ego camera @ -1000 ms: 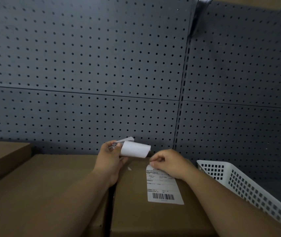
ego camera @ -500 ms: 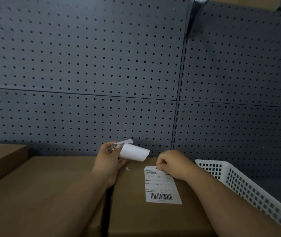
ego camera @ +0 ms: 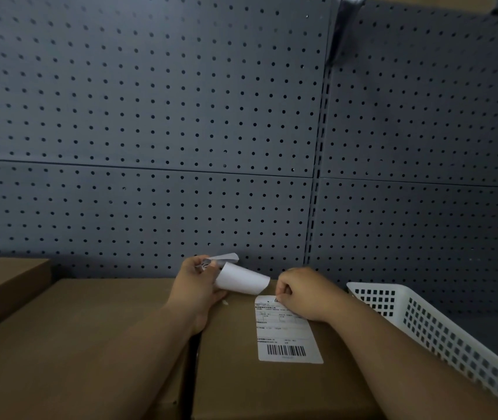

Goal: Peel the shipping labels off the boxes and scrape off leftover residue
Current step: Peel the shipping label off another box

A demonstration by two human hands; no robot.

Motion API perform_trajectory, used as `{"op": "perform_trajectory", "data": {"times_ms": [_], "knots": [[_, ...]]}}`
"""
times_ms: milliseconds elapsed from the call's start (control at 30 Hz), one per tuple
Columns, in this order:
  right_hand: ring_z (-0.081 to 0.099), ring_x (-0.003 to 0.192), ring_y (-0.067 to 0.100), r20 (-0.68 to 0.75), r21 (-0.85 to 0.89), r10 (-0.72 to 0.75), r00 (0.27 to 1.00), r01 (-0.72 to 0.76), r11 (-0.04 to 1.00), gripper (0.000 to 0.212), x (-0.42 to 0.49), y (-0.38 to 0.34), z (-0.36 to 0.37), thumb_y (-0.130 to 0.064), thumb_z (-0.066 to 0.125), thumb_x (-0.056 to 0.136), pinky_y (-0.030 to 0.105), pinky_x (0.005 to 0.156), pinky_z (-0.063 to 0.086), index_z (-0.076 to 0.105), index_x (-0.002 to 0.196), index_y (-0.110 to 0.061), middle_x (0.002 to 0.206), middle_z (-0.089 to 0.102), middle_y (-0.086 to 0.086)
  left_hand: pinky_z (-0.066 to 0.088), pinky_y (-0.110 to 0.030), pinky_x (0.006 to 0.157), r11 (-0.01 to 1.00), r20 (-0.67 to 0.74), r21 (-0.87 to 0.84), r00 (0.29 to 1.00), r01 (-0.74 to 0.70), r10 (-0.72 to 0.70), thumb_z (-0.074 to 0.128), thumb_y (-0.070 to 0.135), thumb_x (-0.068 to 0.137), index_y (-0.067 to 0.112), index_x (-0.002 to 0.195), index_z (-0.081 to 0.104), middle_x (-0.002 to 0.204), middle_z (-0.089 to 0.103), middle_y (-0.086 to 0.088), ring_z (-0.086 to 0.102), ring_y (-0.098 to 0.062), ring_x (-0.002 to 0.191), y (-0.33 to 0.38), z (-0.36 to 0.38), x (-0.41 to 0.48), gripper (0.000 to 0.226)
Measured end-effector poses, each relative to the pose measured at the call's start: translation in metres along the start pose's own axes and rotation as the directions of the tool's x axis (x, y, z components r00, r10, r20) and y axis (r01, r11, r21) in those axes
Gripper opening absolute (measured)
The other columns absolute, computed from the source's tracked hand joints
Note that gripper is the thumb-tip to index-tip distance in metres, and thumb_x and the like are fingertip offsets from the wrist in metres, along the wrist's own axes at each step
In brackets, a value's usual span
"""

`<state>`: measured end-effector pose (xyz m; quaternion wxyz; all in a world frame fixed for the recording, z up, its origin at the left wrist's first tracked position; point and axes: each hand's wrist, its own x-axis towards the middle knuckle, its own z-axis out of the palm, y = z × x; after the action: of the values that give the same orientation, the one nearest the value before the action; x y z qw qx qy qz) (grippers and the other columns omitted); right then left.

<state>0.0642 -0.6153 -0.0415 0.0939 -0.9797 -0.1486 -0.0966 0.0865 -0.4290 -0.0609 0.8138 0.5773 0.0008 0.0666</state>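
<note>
Two brown cardboard boxes stand side by side: a left box (ego camera: 75, 344) and a right box (ego camera: 241, 386). A white shipping label (ego camera: 287, 338) with a barcode lies flat on the right box. My right hand (ego camera: 302, 294) rests on the label's far edge, fingers curled with the fingertips pinching at its top corner. My left hand (ego camera: 196, 286) holds a peeled, curled white label (ego camera: 241, 278) above the far edge of the boxes. A small white scrap (ego camera: 225, 302) lies on the right box near my left hand.
A white perforated plastic basket (ego camera: 441, 331) sits to the right of the boxes. A third cardboard box (ego camera: 2, 283) stands at far left. A grey pegboard wall (ego camera: 181, 131) rises right behind the boxes.
My right hand has shifted slightly along the label's top edge and its fingers have curled tighter at the corner. My left hand still holds the peeled label in about the same place.
</note>
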Motion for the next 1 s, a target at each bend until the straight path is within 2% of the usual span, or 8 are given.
{"op": "perform_trajectory", "data": {"times_ms": [167, 300, 467, 567, 667, 767, 933, 1000], "knots": [[0.053, 0.085, 0.006, -0.025, 0.053, -0.008, 1.0, 0.009, 0.999, 0.016, -0.001, 0.002, 0.0, -0.018, 0.053, 0.092, 0.021, 0.079, 0.045, 0.068, 0.094, -0.013, 0.092, 0.061, -0.006, 0.052, -0.032, 0.069, 0.989, 0.014, -0.137, 0.998, 0.061, -0.06, 0.05, 0.008, 0.095, 0.004, 0.128, 0.044, 0.123, 0.049, -0.017, 0.056, -0.027, 0.103, 0.004, -0.002, -0.001, 0.034], [0.054, 0.084, 0.006, -0.05, 0.065, -0.025, 0.998, 0.028, 0.997, 0.015, -0.002, 0.002, 0.002, -0.021, 0.056, 0.091, 0.021, 0.076, 0.045, 0.068, 0.093, -0.013, 0.088, 0.057, -0.009, 0.053, -0.032, 0.071, 0.98, -0.007, -0.192, 0.998, 0.055, -0.058, 0.052, 0.009, 0.095, 0.003, 0.128, 0.045, 0.123, 0.052, -0.017, 0.059, -0.027, 0.102, 0.007, -0.002, -0.002, 0.034], [0.054, 0.084, 0.005, -0.061, 0.067, -0.02, 0.998, 0.025, 0.997, 0.015, -0.001, 0.003, 0.003, -0.022, 0.056, 0.091, 0.019, 0.075, 0.043, 0.068, 0.094, -0.014, 0.088, 0.056, -0.01, 0.053, -0.029, 0.066, 0.974, -0.018, -0.222, 0.999, 0.042, -0.048, 0.052, 0.017, 0.096, 0.006, 0.105, 0.051, 0.112, 0.055, -0.012, 0.059, -0.023, 0.1, 0.012, -0.003, -0.006, 0.014], [0.055, 0.084, 0.006, -0.062, 0.069, -0.004, 0.998, 0.009, 0.998, 0.014, -0.002, 0.003, 0.004, -0.024, 0.056, 0.091, 0.021, 0.075, 0.044, 0.068, 0.092, -0.016, 0.087, 0.056, -0.011, 0.054, -0.03, 0.072, 0.974, -0.007, -0.225, 0.999, 0.031, -0.034, 0.06, 0.026, 0.091, 0.005, 0.114, 0.052, 0.112, 0.058, -0.012, 0.062, -0.024, 0.104, 0.012, -0.005, -0.007, 0.033], [0.056, 0.084, 0.007, -0.065, 0.07, -0.001, 0.998, 0.006, 0.998, 0.014, -0.002, 0.003, 0.005, -0.024, 0.057, 0.09, 0.021, 0.075, 0.045, 0.068, 0.092, -0.016, 0.087, 0.056, -0.011, 0.055, -0.029, 0.069, 0.975, 0.028, -0.219, 0.999, 0.029, -0.023, 0.066, 0.016, 0.086, 0.0, 0.121, 0.051, 0.118, 0.059, -0.016, 0.063, -0.025, 0.103, 0.012, -0.007, -0.007, 0.041], [0.053, 0.083, 0.005, -0.071, 0.068, -0.008, 0.997, 0.013, 0.998, 0.014, -0.002, 0.003, 0.005, -0.023, 0.056, 0.091, 0.019, 0.074, 0.042, 0.068, 0.093, -0.015, 0.086, 0.054, -0.012, 0.056, -0.027, 0.051, 0.991, -0.007, -0.13, 1.0, -0.015, 0.014, 0.068, 0.002, 0.082, 0.002, 0.128, 0.044, 0.123, 0.057, -0.017, 0.064, -0.028, 0.096, 0.009, -0.007, -0.006, 0.051], [0.052, 0.083, 0.006, -0.08, 0.047, -0.004, 0.997, 0.008, 0.999, 0.015, -0.002, 0.002, 0.005, -0.021, 0.054, 0.092, 0.018, 0.072, 0.041, 0.068, 0.094, -0.014, 0.093, 0.056, -0.007, 0.048, -0.013, 0.042, 0.962, -0.044, 0.169, 0.974, -0.213, 0.223, 0.067, 0.0, 0.082, 0.015, 0.129, 0.039, 0.119, 0.049, -0.006, 0.056, -0.018, 0.096, 0.004, -0.003, -0.011, 0.057], [0.048, 0.084, 0.006, -0.082, 0.026, -0.015, 0.997, 0.017, 1.0, 0.017, -0.002, 0.002, 0.005, -0.02, 0.052, 0.093, 0.015, 0.064, 0.035, 0.066, 0.096, -0.012, 0.097, 0.056, -0.004, 0.045, -0.011, 0.04, 0.93, -0.051, 0.252, 0.957, -0.266, 0.287, 0.065, 0.002, 0.084, 0.015, 0.13, 0.039, 0.117, 0.048, -0.003, 0.053, -0.017, 0.094, 0.006, 0.001, -0.013, 0.054]]}}
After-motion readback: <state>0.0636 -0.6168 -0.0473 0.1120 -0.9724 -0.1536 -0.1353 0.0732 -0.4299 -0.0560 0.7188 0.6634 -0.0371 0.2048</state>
